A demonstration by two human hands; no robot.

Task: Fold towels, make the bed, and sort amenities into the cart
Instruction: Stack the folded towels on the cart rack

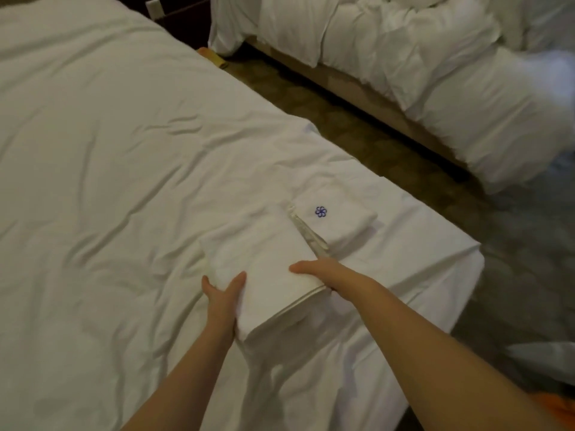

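White towel (hems stacked) is folded rectangular.

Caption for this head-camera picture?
Left hand and right hand hold a folded towel on the bed, beside a smaller logo towel.

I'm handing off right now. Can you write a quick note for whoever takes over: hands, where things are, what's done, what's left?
Hands: left hand and right hand hold the folded towel by its sides, at the near bed's corner.
Things: logo towel lies folded just beyond it.
Done: two towels folded; near bed's cover spread, slightly creased.
Left: far bed is rumpled; cart and amenities are out of view.
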